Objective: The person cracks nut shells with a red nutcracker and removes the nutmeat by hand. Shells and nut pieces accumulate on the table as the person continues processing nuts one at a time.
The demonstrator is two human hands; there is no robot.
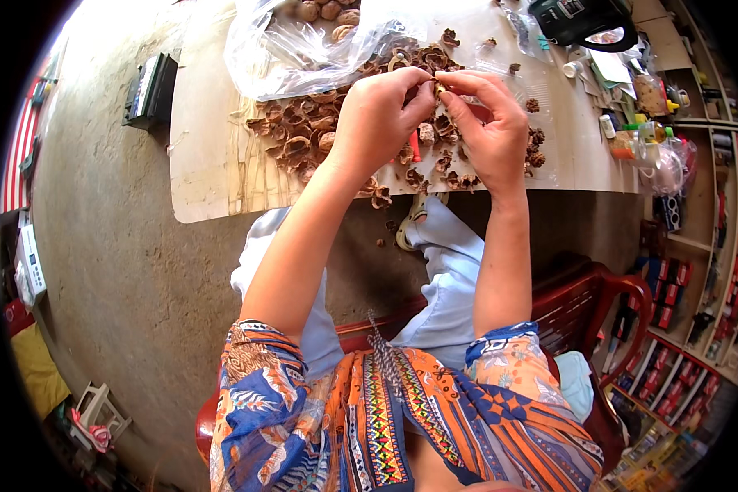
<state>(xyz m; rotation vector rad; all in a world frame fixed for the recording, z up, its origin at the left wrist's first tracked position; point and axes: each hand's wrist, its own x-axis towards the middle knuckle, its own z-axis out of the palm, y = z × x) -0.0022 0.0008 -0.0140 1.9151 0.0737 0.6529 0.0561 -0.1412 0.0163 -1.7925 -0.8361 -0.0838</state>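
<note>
Close together over the table, my left hand (378, 117) and my right hand (492, 126) pinch a small pale walnut piece (440, 89) between their fingertips. Fingers cover much of the piece. Broken walnut shells (298, 126) lie heaped below and to the left of my hands. Between my wrists, a red tool handle (414, 146) shows partly; the rest of it is hidden. A light-coloured lump (427, 133) sits beside that handle. Dark walnut pieces (535, 150) gather just right of my right hand.
A clear plastic bag (252, 61) with whole walnuts (330, 10) stands at the table's far side. Bottles and jars (652, 132) crowd the right edge near a black handled container (581, 18). A battery (150, 92) stands left of the table (203, 154).
</note>
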